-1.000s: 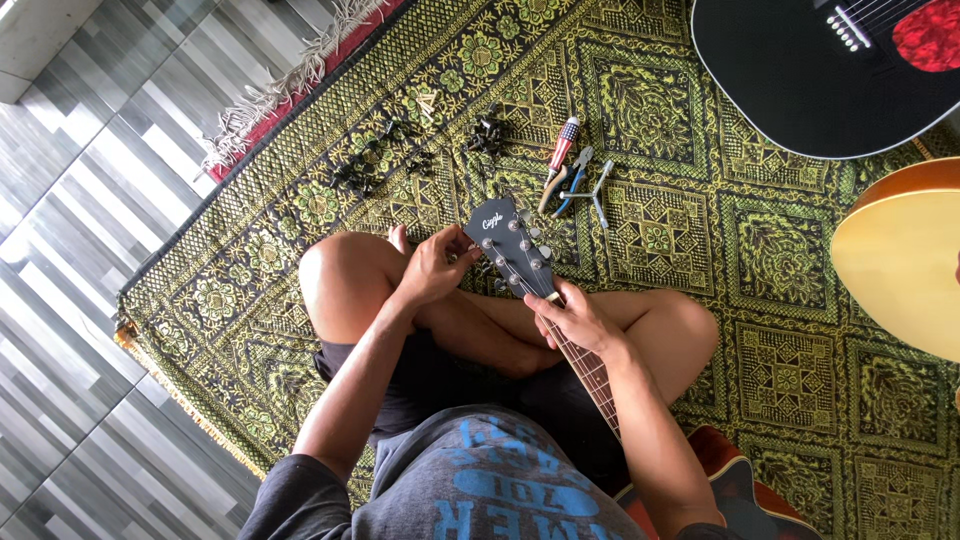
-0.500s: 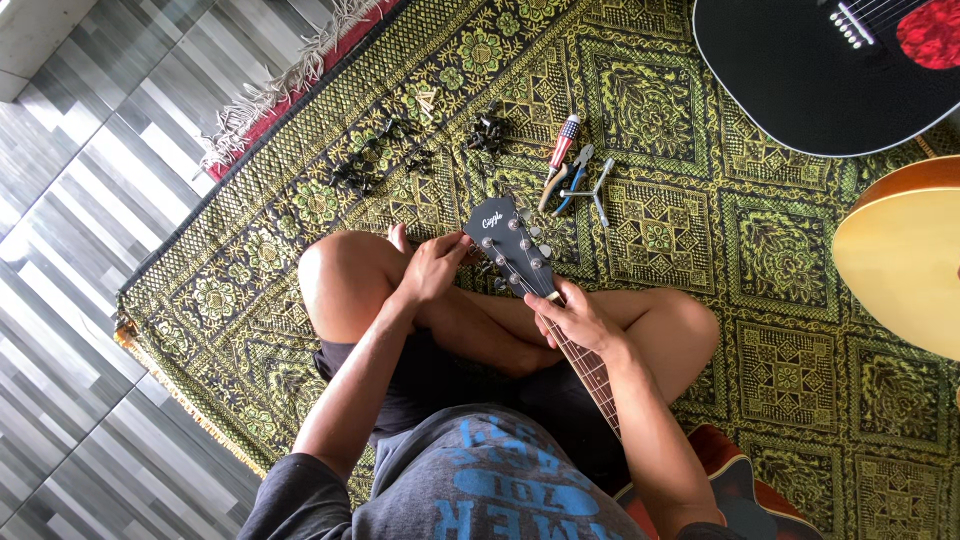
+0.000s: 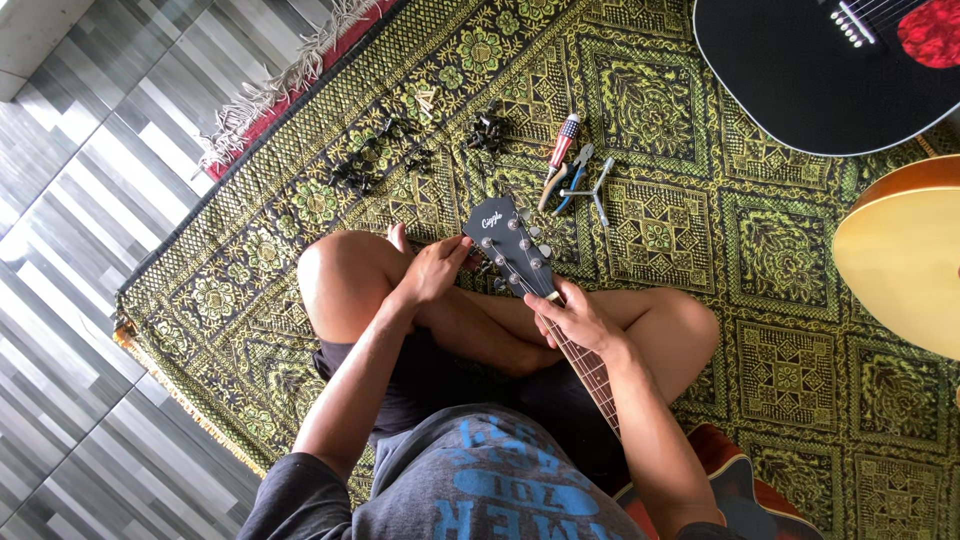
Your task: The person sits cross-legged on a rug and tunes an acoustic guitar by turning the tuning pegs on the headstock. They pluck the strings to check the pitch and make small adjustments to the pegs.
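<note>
On the patterned rug, cross-legged, sits one person with a guitar across the lap.

Item: guitar neck, rising from the lap between the bare knees; dark headstock at its upper end, silver tuning pegs on both edges.

Item: right hand, fingers curled and wrapped round the neck just below the headstock, holding it.

Item: left hand, fingers bent and closed at the pegs on the headstock's left edge; whether it pinches a peg cannot be told.

Item: small hand tools, lying on the rug just beyond the headstock: a screwdriver with a striped handle, pliers, a cross-shaped metal key.

Item: loose dark small parts, scattered in clusters on the rug, left of the tools.

Item: black guitar body, flat on the rug at the far right corner.

Item: pale yellow guitar body, at the right edge.

Surface: rug of green and gold squares, fringed, red underside showing at the far edge. Grey striped floor tiles to the left.
</note>
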